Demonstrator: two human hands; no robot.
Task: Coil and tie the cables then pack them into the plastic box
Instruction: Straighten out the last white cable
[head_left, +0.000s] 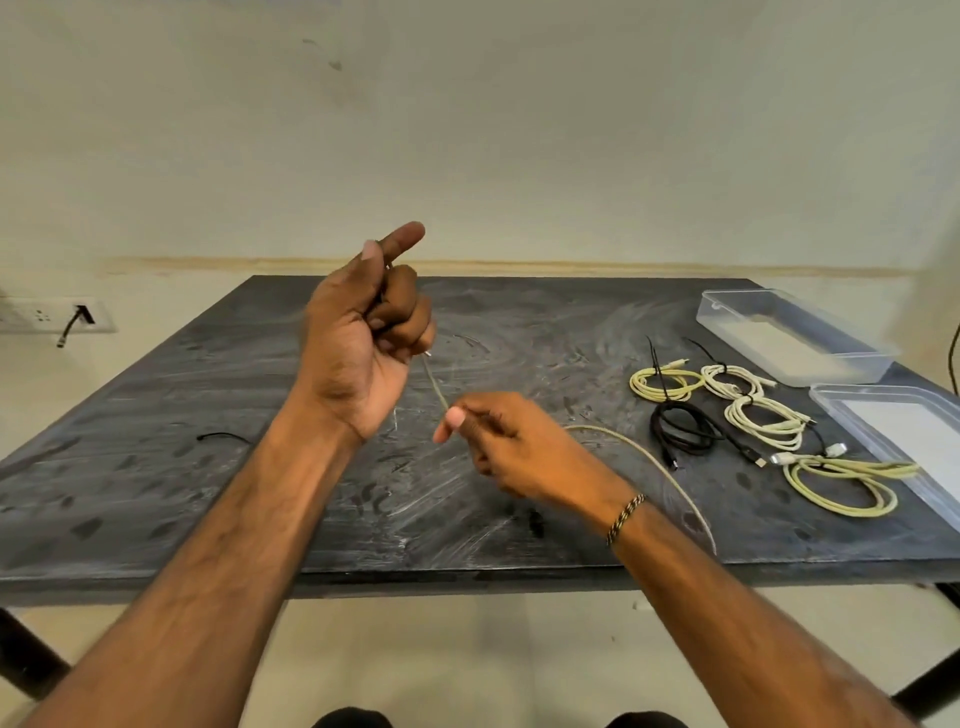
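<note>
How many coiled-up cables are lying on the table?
5, all at the right by the plastic box: yellow, white, black, white, and yellow nearest. A sixth cable, uncoiled, is in the hands.

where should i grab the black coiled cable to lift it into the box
Pinch the black coiled cable across its bundled loops on the near-left arc, coming from above. It lies flat on the table, and that side faces away from the white coils, so fingers have room; the loose plug end trails toward you.

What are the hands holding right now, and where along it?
Both hold one pale cable. The left hand has its grip near the cable's end; the right hand pinches it lower down, and the rest trails right over the table.
</note>
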